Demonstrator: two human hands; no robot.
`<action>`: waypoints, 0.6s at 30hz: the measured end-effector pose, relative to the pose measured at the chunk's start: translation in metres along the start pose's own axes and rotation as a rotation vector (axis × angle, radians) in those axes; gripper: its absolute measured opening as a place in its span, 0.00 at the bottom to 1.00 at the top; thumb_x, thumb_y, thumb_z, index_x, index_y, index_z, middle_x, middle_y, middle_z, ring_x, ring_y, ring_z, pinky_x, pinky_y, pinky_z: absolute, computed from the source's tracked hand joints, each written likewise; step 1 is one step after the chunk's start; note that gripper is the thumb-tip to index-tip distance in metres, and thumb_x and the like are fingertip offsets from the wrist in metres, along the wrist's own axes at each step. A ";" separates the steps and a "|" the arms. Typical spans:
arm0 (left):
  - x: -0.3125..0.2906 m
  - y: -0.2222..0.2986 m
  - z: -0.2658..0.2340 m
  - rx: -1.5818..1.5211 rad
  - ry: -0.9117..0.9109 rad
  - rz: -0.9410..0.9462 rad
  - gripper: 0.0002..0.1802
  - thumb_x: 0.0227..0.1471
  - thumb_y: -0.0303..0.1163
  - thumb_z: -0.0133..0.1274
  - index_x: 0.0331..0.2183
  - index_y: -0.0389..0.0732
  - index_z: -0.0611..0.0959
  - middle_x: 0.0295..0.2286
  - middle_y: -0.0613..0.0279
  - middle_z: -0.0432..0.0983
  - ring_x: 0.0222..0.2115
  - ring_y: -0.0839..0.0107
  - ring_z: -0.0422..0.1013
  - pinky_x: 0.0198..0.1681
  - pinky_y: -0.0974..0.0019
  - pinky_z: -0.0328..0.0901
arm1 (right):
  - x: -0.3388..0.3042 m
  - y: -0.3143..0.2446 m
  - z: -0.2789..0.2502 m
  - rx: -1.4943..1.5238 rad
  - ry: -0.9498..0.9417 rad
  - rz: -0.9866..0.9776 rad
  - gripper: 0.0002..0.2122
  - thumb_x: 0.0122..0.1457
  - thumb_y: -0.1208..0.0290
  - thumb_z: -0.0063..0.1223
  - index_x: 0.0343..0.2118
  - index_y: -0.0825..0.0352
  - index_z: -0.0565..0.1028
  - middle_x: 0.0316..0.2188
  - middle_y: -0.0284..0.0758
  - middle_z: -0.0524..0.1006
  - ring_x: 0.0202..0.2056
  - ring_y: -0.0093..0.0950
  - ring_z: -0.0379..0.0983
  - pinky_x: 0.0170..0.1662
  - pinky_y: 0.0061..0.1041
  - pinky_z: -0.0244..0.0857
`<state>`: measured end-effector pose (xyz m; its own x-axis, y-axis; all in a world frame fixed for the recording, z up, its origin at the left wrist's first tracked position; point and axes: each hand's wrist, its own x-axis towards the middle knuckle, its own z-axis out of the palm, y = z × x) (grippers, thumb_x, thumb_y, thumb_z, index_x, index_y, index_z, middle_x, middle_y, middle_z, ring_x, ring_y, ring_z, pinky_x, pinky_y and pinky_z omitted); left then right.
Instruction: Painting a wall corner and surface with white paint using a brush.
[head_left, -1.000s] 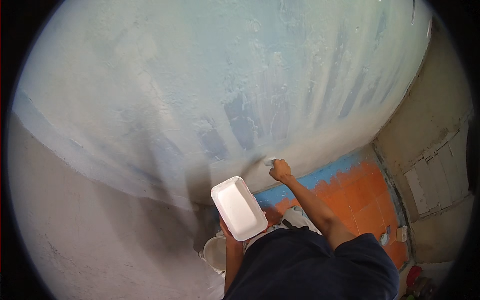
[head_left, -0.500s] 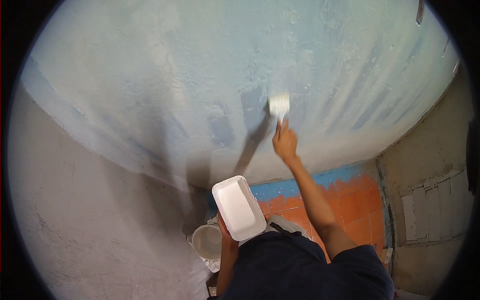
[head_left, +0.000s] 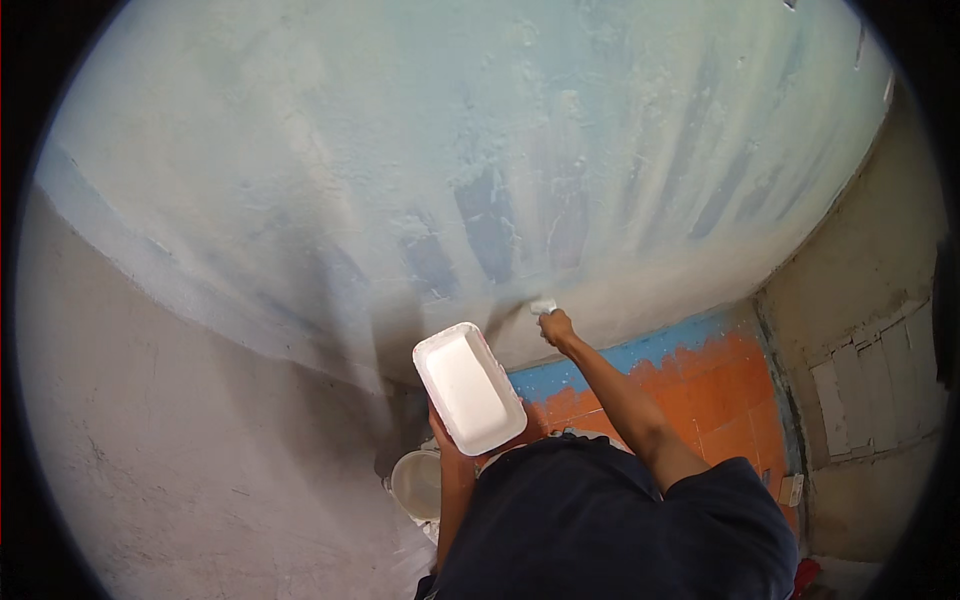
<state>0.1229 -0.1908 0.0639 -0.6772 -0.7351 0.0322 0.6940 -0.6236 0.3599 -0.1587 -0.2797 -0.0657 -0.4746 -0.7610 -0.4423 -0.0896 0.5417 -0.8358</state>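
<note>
My right hand (head_left: 556,328) is closed round the handle of a paintbrush (head_left: 543,306), whose pale bristles are at the lower part of the wall (head_left: 480,120). That wall is pale blue-green, with bluish-grey streaks and whitish strokes over it. In my left hand (head_left: 440,430) is a white rectangular tray (head_left: 468,385), tilted so its inside faces up. The tray hides most of the left hand's fingers. Whether the bristles press on the wall or hover just off it, I cannot tell.
A paint-smeared whitish bucket (head_left: 416,484) stands below and left of the tray. Orange floor tiles (head_left: 690,400) meet a blue painted strip (head_left: 580,375) along the wall's foot. Bare grey wall (head_left: 200,430) lies to the left; a brownish wall (head_left: 850,270) closes off the right.
My right hand has brought the brush down the wall, from its streaked middle to its lower part. The tray sits slightly higher and further left in view.
</note>
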 end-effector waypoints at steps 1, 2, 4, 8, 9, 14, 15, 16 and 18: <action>0.000 -0.001 0.000 0.002 -0.006 -0.002 0.54 0.54 0.66 0.52 0.70 0.48 0.52 0.66 0.46 0.52 0.62 0.44 0.60 0.62 0.23 0.54 | -0.002 -0.016 -0.002 0.034 0.046 -0.103 0.14 0.67 0.66 0.42 0.31 0.72 0.74 0.21 0.43 0.77 0.21 0.33 0.75 0.23 0.33 0.68; 0.001 0.001 -0.001 0.004 -0.010 0.006 0.54 0.54 0.66 0.52 0.70 0.48 0.52 0.66 0.46 0.52 0.62 0.44 0.60 0.62 0.23 0.54 | -0.009 -0.047 -0.003 0.064 0.084 -0.210 0.14 0.67 0.67 0.42 0.29 0.71 0.75 0.16 0.35 0.73 0.15 0.24 0.68 0.18 0.27 0.62; -0.002 -0.008 -0.005 -0.002 -0.016 0.012 0.53 0.54 0.65 0.52 0.70 0.48 0.53 0.66 0.46 0.53 0.61 0.44 0.61 0.62 0.23 0.54 | -0.038 -0.133 -0.025 0.472 -0.033 -0.246 0.15 0.69 0.66 0.42 0.30 0.71 0.74 0.15 0.31 0.69 0.14 0.22 0.63 0.16 0.27 0.58; -0.001 -0.009 -0.013 0.045 0.094 -0.021 0.55 0.53 0.66 0.53 0.71 0.49 0.51 0.66 0.46 0.52 0.62 0.44 0.60 0.62 0.23 0.54 | -0.139 -0.241 -0.043 0.347 0.124 -0.717 0.18 0.74 0.60 0.37 0.33 0.69 0.72 0.14 0.29 0.62 0.15 0.18 0.58 0.18 0.27 0.55; -0.002 -0.011 -0.016 0.046 0.109 -0.025 0.55 0.53 0.66 0.53 0.71 0.49 0.51 0.66 0.46 0.52 0.62 0.44 0.60 0.62 0.23 0.54 | -0.143 -0.246 -0.045 0.352 0.119 -0.704 0.18 0.74 0.60 0.37 0.33 0.69 0.72 0.14 0.29 0.62 0.15 0.18 0.58 0.18 0.27 0.55; -0.009 -0.024 0.008 -0.008 0.127 0.042 0.56 0.53 0.66 0.54 0.70 0.49 0.52 0.66 0.47 0.53 0.62 0.45 0.61 0.61 0.22 0.54 | -0.056 -0.157 -0.002 0.160 0.365 -0.796 0.15 0.72 0.61 0.39 0.48 0.69 0.71 0.21 0.55 0.75 0.25 0.55 0.74 0.33 0.54 0.64; -0.011 -0.024 0.004 -0.003 0.134 0.044 0.56 0.53 0.66 0.54 0.70 0.49 0.52 0.66 0.47 0.53 0.62 0.45 0.61 0.61 0.22 0.54 | -0.034 -0.111 0.017 0.090 0.349 -0.697 0.16 0.72 0.61 0.39 0.51 0.69 0.70 0.23 0.57 0.76 0.29 0.58 0.74 0.35 0.56 0.64; -0.013 -0.025 -0.003 -0.049 0.085 0.059 0.56 0.52 0.66 0.55 0.70 0.49 0.52 0.66 0.47 0.53 0.62 0.45 0.60 0.61 0.22 0.54 | -0.017 -0.059 0.031 0.018 0.334 -0.596 0.17 0.71 0.61 0.39 0.54 0.68 0.68 0.26 0.58 0.77 0.32 0.62 0.74 0.37 0.58 0.64; -0.012 -0.032 -0.002 -0.103 0.053 0.073 0.58 0.50 0.65 0.59 0.70 0.49 0.51 0.67 0.47 0.52 0.63 0.46 0.59 0.62 0.22 0.52 | 0.011 0.024 0.046 -0.094 0.311 -0.334 0.19 0.70 0.60 0.39 0.51 0.72 0.72 0.29 0.57 0.79 0.34 0.60 0.76 0.41 0.55 0.68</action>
<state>0.1092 -0.1628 0.0507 -0.6117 -0.7911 0.0045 0.7645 -0.5896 0.2606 -0.1256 -0.2919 -0.1056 -0.6449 -0.7639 -0.0235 -0.3544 0.3261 -0.8764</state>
